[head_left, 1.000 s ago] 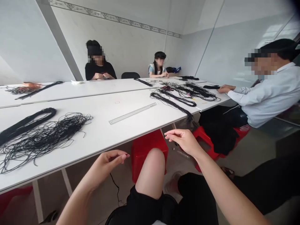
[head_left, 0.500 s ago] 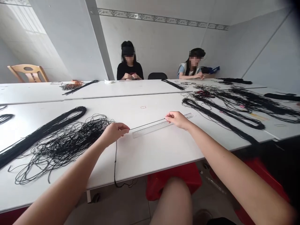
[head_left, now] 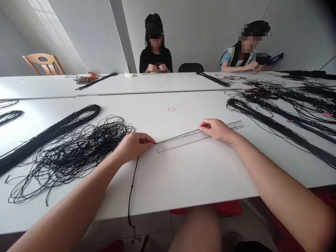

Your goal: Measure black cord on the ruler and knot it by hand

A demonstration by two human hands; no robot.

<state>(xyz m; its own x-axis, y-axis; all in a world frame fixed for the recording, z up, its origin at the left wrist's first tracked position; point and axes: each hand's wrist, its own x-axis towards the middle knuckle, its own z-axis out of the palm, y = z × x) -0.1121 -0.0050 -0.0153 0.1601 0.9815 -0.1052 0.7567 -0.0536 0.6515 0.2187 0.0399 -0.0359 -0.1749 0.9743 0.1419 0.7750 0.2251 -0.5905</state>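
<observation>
A thin black cord [head_left: 181,135] is stretched between my two hands along the upper edge of a clear plastic ruler [head_left: 181,141] on the white table. My left hand [head_left: 136,144] pinches the cord beside the ruler's left end. From below that hand a knotted, braided-looking length of the cord hangs down over the table's front edge. My right hand [head_left: 216,129] pinches the cord over the ruler's right half, covering part of the scale. Left of my left hand lies a loose tangle of black cord [head_left: 78,157].
A long black cord hank [head_left: 52,143] lies at the left, and more hanks [head_left: 270,126] spread at the right. A small red-outlined rectangle [head_left: 171,109] is on the white table [head_left: 183,182]. Two people sit across, near an orange bundle [head_left: 91,75] and a black chair [head_left: 190,67].
Both hands have lowered the cord to the ruler, and it now runs along the ruler's edge. The view has shifted closer and downward.
</observation>
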